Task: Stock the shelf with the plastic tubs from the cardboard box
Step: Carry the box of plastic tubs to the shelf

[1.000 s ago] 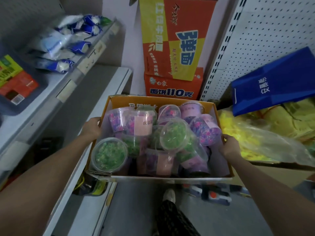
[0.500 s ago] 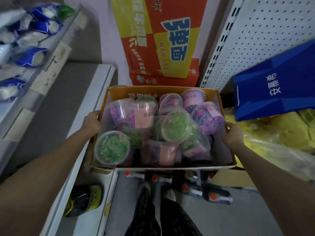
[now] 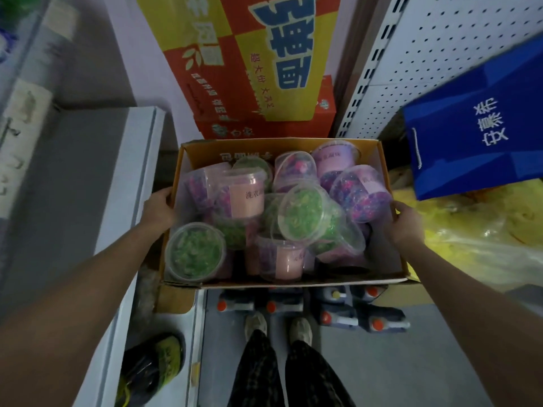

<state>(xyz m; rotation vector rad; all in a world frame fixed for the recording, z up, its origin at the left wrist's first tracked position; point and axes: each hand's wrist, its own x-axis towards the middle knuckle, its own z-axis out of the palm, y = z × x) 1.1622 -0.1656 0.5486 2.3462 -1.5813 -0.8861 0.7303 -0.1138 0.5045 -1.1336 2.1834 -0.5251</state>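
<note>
Here, a cardboard box [image 3: 202,155] heaped with plastic tubs [image 3: 302,212] is held up; left hand [image 3: 157,208] clasps its left wall, right hand [image 3: 407,221] its right wall; white shelf [image 3: 138,177] just left of the box; probably best kept level, as the tubs lie loose.

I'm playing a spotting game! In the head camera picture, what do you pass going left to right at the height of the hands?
White shelf → left hand → cardboard box full of tubs → right hand → yellow plastic bag.
</note>
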